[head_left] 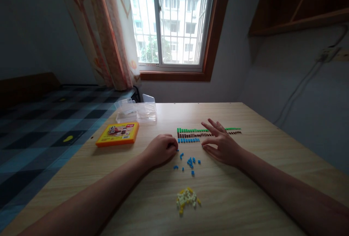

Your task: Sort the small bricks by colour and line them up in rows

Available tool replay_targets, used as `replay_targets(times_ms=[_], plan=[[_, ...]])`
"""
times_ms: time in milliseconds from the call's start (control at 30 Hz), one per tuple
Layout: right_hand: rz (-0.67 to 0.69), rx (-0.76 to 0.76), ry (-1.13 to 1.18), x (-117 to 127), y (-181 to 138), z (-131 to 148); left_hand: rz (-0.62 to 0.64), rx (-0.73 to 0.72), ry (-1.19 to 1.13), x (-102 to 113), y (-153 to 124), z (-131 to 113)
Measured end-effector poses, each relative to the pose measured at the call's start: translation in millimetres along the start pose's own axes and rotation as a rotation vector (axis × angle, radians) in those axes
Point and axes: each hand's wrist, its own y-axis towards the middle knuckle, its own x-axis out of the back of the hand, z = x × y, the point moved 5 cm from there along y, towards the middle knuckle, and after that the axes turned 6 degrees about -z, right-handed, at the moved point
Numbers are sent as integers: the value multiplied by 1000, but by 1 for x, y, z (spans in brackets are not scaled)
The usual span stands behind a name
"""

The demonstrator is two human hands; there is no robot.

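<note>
My left hand (163, 149) rests on the table with its fingers curled in, left of the blue row. A small blue building brick (177, 150) peeks out at its fingertips. My right hand (222, 143) hovers at the right end of the blue brick row (188, 140), thumb and index finger brought together low, other fingers spread. Whatever lies between those two fingertips is too small to make out. Behind the blue row run a brown brick row (188, 135) and a green brick row (188, 130), partly covered by the right hand. Loose blue bricks (190, 162) lie scattered between my forearms.
A pile of yellow and cream bricks (187, 199) sits near the table's front. On the left are an orange-yellow box (118, 134) and clear plastic containers (137, 112). A bed (54, 119) adjoins the wooden table (141, 199); a window is beyond.
</note>
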Motion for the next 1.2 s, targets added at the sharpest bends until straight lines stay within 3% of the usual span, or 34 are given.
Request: replay_targets(times_ms=[467,733,1200], plan=[[-155,-22,-111,-5,3,-17,22,15,23,2,1,-1],[-80,-41,-77,-3,2,-8,17,0,23,0,1,2],[-72,-41,-24,-12,4,-6,23,0,34,1,1,-1]])
